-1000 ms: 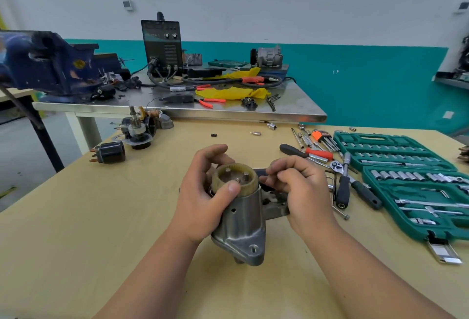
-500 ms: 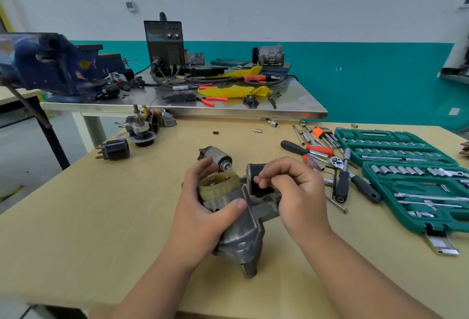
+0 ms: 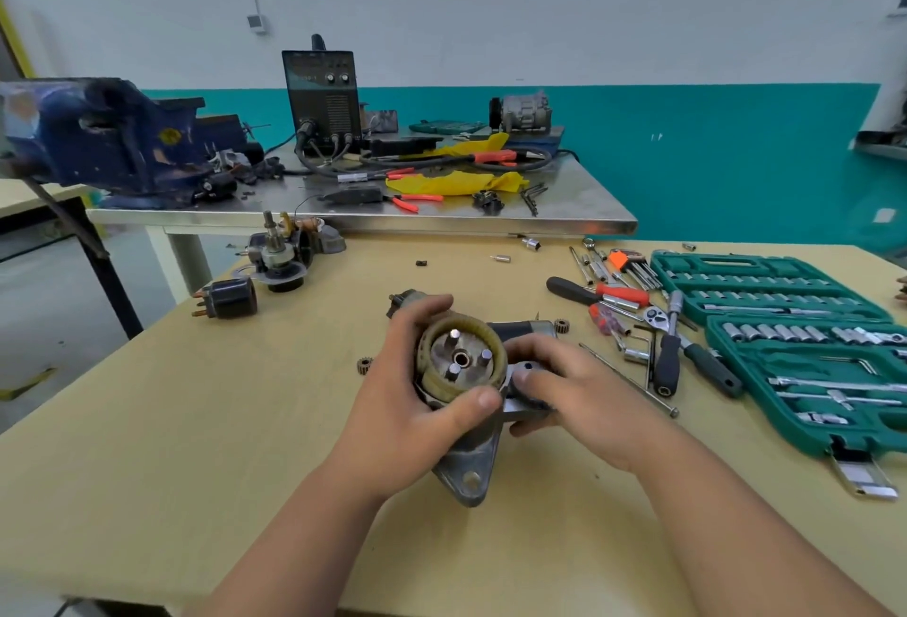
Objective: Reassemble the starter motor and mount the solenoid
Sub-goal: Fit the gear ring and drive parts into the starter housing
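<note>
The grey starter housing [image 3: 470,471] is held above the wooden table [image 3: 196,420], its open end tilted toward me. A tan ring gear [image 3: 432,383] with three steel pins sits in that end. My left hand [image 3: 407,420] grips the housing round the ring gear, thumb on its near rim. My right hand [image 3: 584,395] grips the side of the housing where the dark solenoid [image 3: 520,329] sits. Two small planet gears [image 3: 364,364] [image 3: 561,325] lie loose on the table. A dark cylindrical part [image 3: 228,298] with copper terminals lies at far left.
An armature assembly [image 3: 280,255] stands at the back left. A green socket set [image 3: 805,346], a ratchet [image 3: 657,317], screwdrivers [image 3: 596,293] and a long bolt [image 3: 633,383] lie to the right. Behind is a metal bench [image 3: 579,214] with a blue vise [image 3: 108,140] and a welder [image 3: 321,96].
The housing has been tilted so its open end faces me. My right hand moved from the top of the solenoid down to the housing's side.
</note>
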